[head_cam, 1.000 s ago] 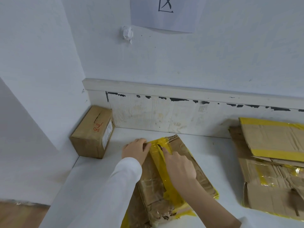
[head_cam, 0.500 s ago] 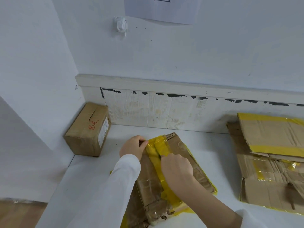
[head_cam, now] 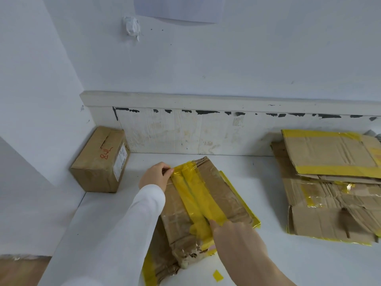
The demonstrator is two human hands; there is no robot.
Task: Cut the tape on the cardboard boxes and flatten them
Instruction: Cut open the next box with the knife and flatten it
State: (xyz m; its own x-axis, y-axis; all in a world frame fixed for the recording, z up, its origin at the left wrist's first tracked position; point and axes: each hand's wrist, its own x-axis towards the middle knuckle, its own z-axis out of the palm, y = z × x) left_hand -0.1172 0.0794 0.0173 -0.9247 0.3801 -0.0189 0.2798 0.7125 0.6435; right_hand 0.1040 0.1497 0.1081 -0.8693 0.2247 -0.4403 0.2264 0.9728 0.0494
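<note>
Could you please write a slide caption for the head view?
Left hand holds the yellow-taped brown cardboard box; right hand runs along its yellow tape seam.

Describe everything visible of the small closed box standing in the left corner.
The small brown cardboard box stands closed and unflattened on the white table, in the corner against the left wall. Red handwritten marks sit on its top beside a dark slit, and a white printed label is on its right side. Neither hand touches it.
</note>
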